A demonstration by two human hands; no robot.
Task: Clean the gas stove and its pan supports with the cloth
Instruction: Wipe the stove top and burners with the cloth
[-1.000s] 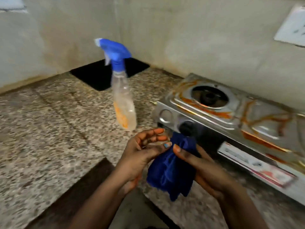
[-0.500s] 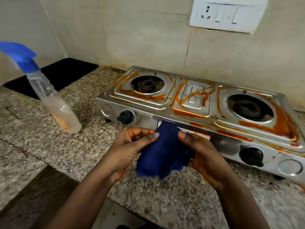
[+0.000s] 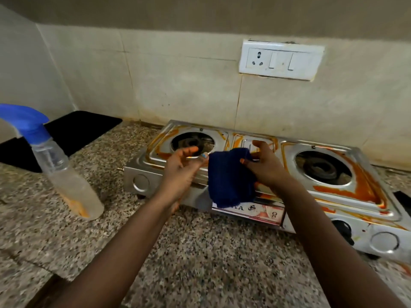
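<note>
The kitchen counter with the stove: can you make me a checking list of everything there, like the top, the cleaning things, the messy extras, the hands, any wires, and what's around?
Surface: speckled granite counter, with a flat black mat at the back left.
Job's things: two-burner steel gas stove streaked with orange grime; no pan supports seen on it. Dark blue cloth held above its front edge.
Clutter: clear plastic spray bottle with a blue trigger head, left of the stove.
Hands: right hand pinches the cloth; left hand is beside the cloth, fingers spread, and whether it touches is unclear.
Cables: nothing seen.
Surroundings: stained cream tiled wall with a white socket-and-switch plate.
</note>
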